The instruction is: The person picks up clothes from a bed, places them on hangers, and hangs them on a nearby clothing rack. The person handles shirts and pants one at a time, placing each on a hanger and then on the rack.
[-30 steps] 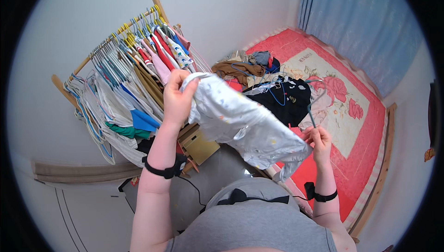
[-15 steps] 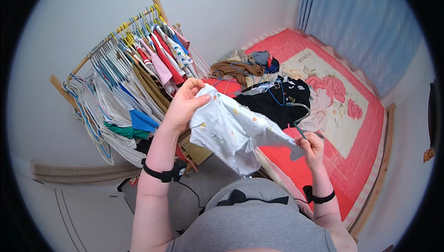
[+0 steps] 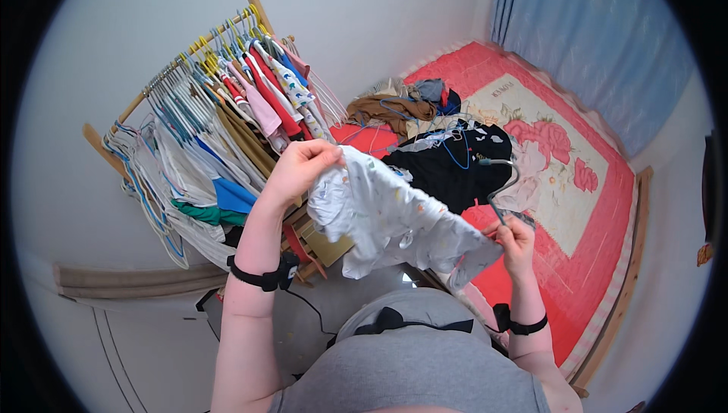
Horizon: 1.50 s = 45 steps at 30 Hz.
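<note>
A white garment (image 3: pixel 398 216) with small coloured prints is stretched between my two hands, its lower part hanging in folds. My left hand (image 3: pixel 297 174) pinches its upper left end between thumb and fingers. At the other end, my right hand (image 3: pixel 516 243) is closed around the neck of a clothes hanger (image 3: pixel 497 199), whose grey hook points up and away from me. The garment's right end lies against those fingers. The rest of the hanger is hidden by the cloth, so I cannot tell how far it sits inside.
At the left, a wooden clothes rack (image 3: pixel 136 103) carries many garments and hangers. Ahead, a red floral bedspread (image 3: pixel 580 269) holds piled clothes (image 3: pixel 394 113), loose blue hangers (image 3: pixel 464 151) and a black garment (image 3: pixel 447 174). A small wooden stool (image 3: pixel 322 240) stands below my left hand.
The garment has turned and pulled straighter between my hands, its upper edge now a taut slope. My left hand has moved slightly left and down; my right hand keeps hold of the hanger.
</note>
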### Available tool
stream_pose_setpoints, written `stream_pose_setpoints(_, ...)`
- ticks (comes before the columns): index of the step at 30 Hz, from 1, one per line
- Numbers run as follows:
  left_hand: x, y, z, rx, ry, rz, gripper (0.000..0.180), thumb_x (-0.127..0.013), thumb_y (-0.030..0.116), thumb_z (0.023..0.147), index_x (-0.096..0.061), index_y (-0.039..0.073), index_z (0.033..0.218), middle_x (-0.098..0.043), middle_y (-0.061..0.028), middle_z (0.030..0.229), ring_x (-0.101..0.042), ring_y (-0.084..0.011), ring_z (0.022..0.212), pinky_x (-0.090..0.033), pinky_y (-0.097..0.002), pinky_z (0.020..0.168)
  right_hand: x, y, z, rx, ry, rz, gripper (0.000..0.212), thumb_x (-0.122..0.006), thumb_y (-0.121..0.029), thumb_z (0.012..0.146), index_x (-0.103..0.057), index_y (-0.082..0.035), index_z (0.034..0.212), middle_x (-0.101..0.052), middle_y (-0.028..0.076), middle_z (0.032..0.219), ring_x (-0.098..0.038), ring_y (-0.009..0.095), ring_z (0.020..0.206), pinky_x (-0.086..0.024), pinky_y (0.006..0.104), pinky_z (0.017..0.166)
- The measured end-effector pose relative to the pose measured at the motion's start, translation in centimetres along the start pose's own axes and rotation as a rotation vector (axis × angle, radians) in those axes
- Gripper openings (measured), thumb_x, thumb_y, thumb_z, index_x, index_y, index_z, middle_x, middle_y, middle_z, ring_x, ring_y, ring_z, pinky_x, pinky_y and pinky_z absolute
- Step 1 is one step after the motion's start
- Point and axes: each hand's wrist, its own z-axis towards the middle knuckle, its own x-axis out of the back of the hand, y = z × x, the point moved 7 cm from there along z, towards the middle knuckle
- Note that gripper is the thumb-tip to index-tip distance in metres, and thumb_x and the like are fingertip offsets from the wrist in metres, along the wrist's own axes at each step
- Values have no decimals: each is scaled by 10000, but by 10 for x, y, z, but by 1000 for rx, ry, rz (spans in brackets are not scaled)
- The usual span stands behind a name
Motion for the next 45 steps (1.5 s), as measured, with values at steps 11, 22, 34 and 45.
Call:
stream_pose_setpoints(11,-7,-102,5,-196,372,-67,179,-717,116,799,-639,28,935,-627,-59,985,-562,-93,770,-465,-251,730,21,-4,5,-34,129,-2,211,-531,-68,916,-668,14,779,-620,32,725,-507,66,626,-388,215,577)
stream_pose_setpoints(22,-135,-252,25,219,4,53,891,-809,264,695,-350,-22,1402,-463,-198,1351,-518,-292,1178,-468,-370,930,20,-43,18,-56,175,77,288,-527,-192,970,-568,-22,742,-676,88,780,-597,99,676,-453,224,604)
stream_pose_setpoints(34,-144,-288,-12,395,-220,-267,439,-644,207,867,-569,-16,1238,-637,-71,1159,-587,-162,1043,-435,-303,932,49,-45,27,3,349,67,355,-521,-276,987,-474,-57,710,-622,89,750,-647,164,676,-505,258,542)
stream_pose_setpoints(45,-96,-312,-58,314,-258,-36,408,-708,254,844,-643,-29,1130,-673,-45,1007,-604,-119,895,-472,-276,827,61,-29,36,-1,387,6,335,-535,-257,984,-514,-50,722,-624,65,763,-626,140,698,-502,254,591)
